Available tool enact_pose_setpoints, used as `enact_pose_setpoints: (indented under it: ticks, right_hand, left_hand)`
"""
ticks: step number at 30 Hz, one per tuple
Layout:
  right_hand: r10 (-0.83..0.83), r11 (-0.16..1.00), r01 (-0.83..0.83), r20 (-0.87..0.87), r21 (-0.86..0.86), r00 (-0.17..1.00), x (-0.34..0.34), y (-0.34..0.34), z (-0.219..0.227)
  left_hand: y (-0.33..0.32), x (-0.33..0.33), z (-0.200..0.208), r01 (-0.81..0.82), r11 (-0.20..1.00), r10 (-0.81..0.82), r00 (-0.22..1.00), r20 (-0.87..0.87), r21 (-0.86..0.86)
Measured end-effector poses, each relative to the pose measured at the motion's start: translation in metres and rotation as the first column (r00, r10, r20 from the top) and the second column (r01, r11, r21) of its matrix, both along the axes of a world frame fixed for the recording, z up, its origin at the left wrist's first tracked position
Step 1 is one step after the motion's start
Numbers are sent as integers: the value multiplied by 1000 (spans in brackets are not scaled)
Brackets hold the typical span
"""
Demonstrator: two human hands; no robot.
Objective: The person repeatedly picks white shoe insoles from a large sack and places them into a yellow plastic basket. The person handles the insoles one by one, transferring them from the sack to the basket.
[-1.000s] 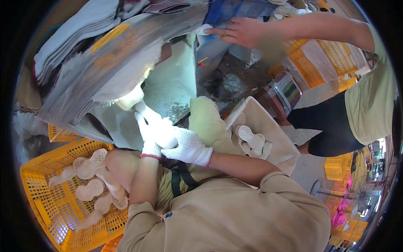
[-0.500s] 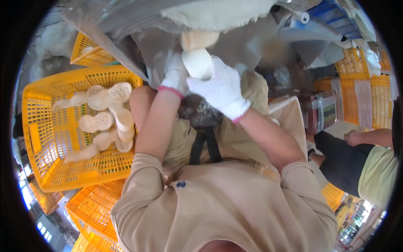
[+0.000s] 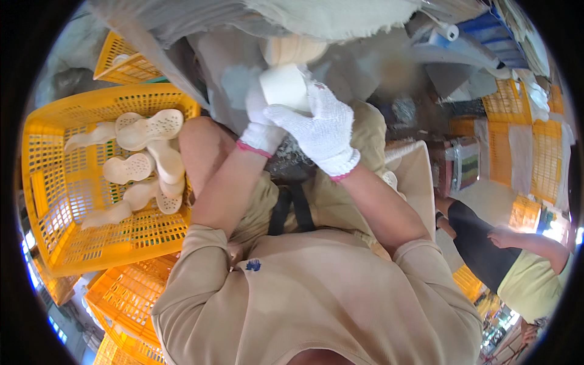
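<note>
Between my hands is a pale, smooth insole-shaped piece (image 3: 285, 88), its far end close to a beige roller-like part (image 3: 293, 50); whether they touch I cannot tell. My right hand (image 3: 321, 125), in a white knit glove with a pink cuff edge, is closed round its right side, thumb pointing left. On the left, my left hand (image 3: 263, 118) in the same kind of glove grips the piece from the side and below; its fingers are blurred and partly hidden. Several cream insoles (image 3: 152, 129) with perforated ends lie in a yellow plastic basket (image 3: 103, 258) to my left.
More yellow crates (image 3: 131, 298) are stacked under and behind the basket. Whitish cloth (image 3: 340, 18) hangs over the roller. A fabric-lined container (image 3: 420, 164) stands by my right leg. At the right, another person (image 3: 529, 267) in dark shorts stands near yellow crates (image 3: 514, 152).
The pale piece has turned slightly between my hands, and my left wrist has come in closer to the right one. The view has shifted a little. More of the other person shows at the right.
</note>
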State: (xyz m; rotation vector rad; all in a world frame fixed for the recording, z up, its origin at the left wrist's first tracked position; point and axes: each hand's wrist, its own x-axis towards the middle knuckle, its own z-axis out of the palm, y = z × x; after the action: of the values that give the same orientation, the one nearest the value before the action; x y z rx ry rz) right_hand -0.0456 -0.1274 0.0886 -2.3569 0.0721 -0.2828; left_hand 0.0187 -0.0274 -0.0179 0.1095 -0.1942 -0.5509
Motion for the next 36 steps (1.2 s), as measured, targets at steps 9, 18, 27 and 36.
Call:
enact_pose_setpoints:
  ticks: [9,18,27,36]
  right_hand:
    - [149,846,-230,201,481,968,8,-18,-32]
    - [166,958,-154,-27,243,986,-26,-29,-43]
    - [122,981,-118,-18,152,992,-6,-16,-19]
    - [141,988,-149,-137,-50,980,-98,-8,30]
  left_hand:
    - [-14,-5,12,-205,346,18,977,211,916]
    - [-50,-16,15,-533,-40,-354,799,486,845]
    - [-60,-14,24,-622,-71,-468,711,524,780]
    - [-4,-9,17,-768,-198,-491,615,616,609]
